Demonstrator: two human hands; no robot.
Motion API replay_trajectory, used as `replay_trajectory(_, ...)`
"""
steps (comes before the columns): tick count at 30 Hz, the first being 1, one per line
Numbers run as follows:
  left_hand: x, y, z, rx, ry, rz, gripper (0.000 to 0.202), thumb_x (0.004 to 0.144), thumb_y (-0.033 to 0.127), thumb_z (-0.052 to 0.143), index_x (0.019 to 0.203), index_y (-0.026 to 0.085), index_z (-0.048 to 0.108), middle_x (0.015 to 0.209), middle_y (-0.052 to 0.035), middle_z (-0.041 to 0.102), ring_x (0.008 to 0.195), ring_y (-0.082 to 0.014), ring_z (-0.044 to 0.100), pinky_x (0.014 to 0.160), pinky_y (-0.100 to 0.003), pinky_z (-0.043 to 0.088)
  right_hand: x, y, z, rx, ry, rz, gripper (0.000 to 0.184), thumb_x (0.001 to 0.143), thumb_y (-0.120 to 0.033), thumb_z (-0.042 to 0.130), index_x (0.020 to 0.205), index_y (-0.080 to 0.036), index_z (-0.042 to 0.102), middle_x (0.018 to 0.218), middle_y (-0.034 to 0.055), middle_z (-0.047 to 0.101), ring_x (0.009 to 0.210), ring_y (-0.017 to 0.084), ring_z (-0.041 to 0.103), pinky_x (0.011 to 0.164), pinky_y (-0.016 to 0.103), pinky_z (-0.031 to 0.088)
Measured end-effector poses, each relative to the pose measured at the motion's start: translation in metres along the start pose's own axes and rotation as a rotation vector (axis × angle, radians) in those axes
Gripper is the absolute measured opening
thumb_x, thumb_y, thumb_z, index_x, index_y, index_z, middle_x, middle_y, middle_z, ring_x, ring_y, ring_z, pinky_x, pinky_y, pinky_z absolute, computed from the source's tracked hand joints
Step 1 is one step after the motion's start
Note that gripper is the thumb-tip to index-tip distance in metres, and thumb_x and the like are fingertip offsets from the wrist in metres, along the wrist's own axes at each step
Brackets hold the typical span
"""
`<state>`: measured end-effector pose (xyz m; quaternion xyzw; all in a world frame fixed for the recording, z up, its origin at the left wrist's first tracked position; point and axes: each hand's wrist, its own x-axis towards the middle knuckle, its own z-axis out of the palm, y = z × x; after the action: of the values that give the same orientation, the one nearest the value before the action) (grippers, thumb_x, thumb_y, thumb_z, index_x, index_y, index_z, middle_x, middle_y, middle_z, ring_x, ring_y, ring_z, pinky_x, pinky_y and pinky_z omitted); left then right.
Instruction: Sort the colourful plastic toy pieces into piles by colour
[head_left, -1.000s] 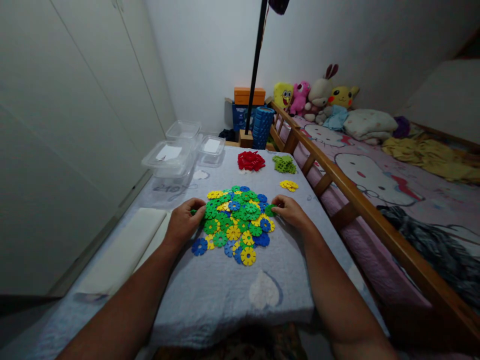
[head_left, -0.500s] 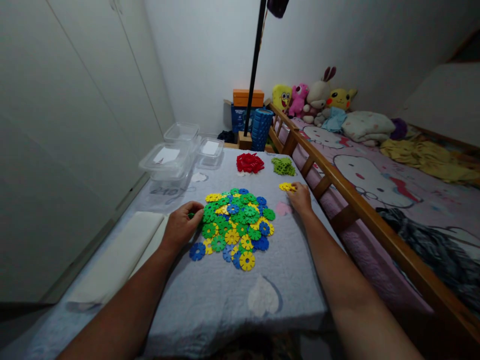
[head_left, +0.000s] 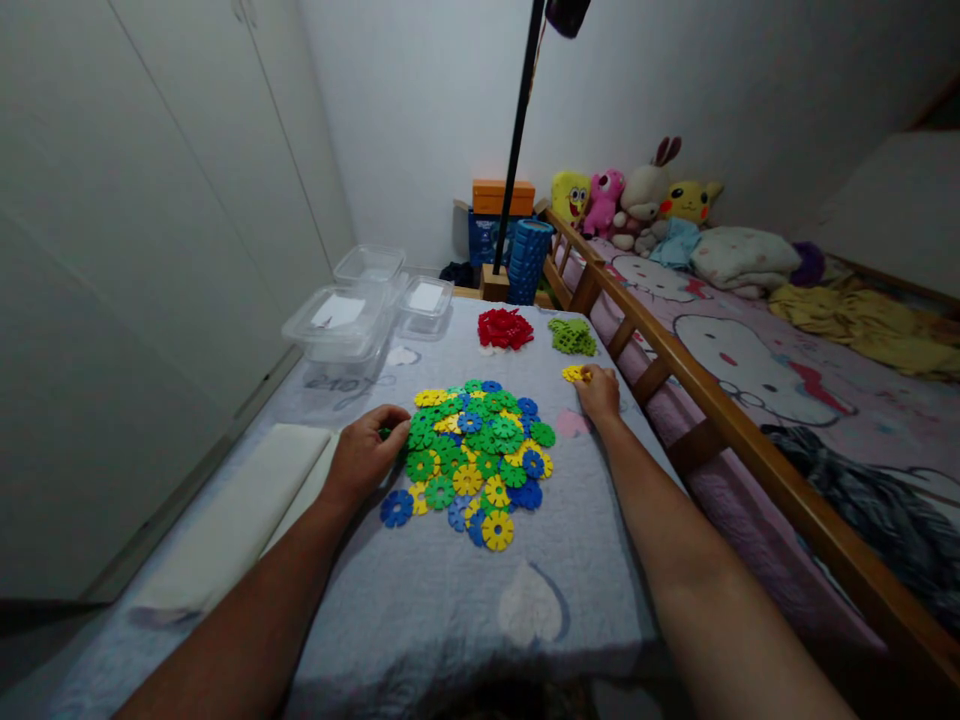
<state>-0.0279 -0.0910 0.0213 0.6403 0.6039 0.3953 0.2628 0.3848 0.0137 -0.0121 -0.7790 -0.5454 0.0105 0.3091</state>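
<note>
A mixed heap of green, yellow and blue snowflake discs (head_left: 474, 448) lies in the middle of a pale quilted surface (head_left: 450, 600). My left hand (head_left: 369, 455) rests curled at the heap's left edge, pinching a green disc. My right hand (head_left: 600, 392) is stretched out to the right, its fingers closed at the small yellow pile (head_left: 576, 373); whether they hold a disc is hidden. Farther back lie a red pile (head_left: 505, 328) and a light green pile (head_left: 572, 336).
Clear plastic containers (head_left: 341, 318) stand at the back left. A wooden bed rail (head_left: 720, 420) runs along the right, with plush toys (head_left: 637, 195) behind it. A black pole (head_left: 517, 140) rises at the back. A white pad (head_left: 247, 510) lies at the left.
My right hand left the heap's right edge and reached out to the yellow pile, where it now rests. My left hand has stayed at the heap's left edge.
</note>
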Motion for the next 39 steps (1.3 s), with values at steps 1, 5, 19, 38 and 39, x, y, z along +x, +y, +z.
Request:
replay_trajectory(1, 0.0, 0.0, 0.0, -0.002, 0.002, -0.001, 0.034, 0.081, 0.051, 0.057, 0.087, 0.021, 0.071, 0.084, -0.0036, 0.075, 0.08, -0.0217, 0.069, 0.075, -0.03, 0.051, 0.0, 0.0, 0.0, 0.014, 0.002, 0.0, 0.027, 0.082, -0.02, 0.061, 0.107, -0.019, 0.071, 0.106, 0.0108, 0.057, 0.097, 0.024, 0.056, 0.094, 0.038, 0.044)
replay_trajectory(5, 0.0, -0.001, -0.001, -0.001, 0.017, -0.001, 0.034, 0.081, 0.051, 0.057, 0.086, 0.021, 0.071, 0.086, -0.0041, 0.075, 0.082, -0.0219, 0.069, 0.077, -0.03, 0.052, -0.002, -0.003, -0.005, 0.073, 0.02, -0.014, 0.031, 0.078, -0.021, 0.061, 0.107, -0.019, 0.071, 0.108, 0.0115, 0.059, 0.102, 0.026, 0.056, 0.099, 0.039, 0.044)
replay_trajectory(19, -0.003, 0.005, 0.0, 0.003, 0.01, 0.003, 0.034, 0.079, 0.051, 0.057, 0.087, 0.021, 0.071, 0.086, -0.004, 0.076, 0.081, -0.022, 0.069, 0.076, -0.03, 0.053, -0.073, -0.044, -0.056, 0.19, -0.665, -0.394, 0.029, 0.069, -0.024, 0.077, 0.097, -0.018, 0.074, 0.094, 0.0037, 0.066, 0.08, 0.017, 0.058, 0.074, 0.028, 0.046)
replay_trajectory(38, -0.002, 0.004, -0.001, 0.009, 0.015, 0.001, 0.034, 0.079, 0.052, 0.058, 0.086, 0.022, 0.071, 0.087, -0.004, 0.075, 0.083, -0.0227, 0.07, 0.079, -0.031, 0.053, -0.072, -0.009, -0.052, 0.603, -0.523, -0.077, 0.029, 0.068, -0.041, 0.067, 0.087, -0.021, 0.061, 0.068, -0.0033, 0.057, 0.062, 0.014, 0.052, 0.058, 0.026, 0.038)
replay_trajectory(39, -0.002, 0.003, -0.001, 0.009, 0.017, 0.004, 0.034, 0.079, 0.052, 0.058, 0.087, 0.022, 0.071, 0.087, -0.004, 0.075, 0.083, -0.0228, 0.069, 0.079, -0.031, 0.053, -0.069, -0.005, -0.052, 0.624, -0.476, -0.029, 0.03, 0.067, -0.042, 0.067, 0.087, -0.021, 0.06, 0.067, -0.0033, 0.057, 0.06, 0.015, 0.052, 0.057, 0.026, 0.038)
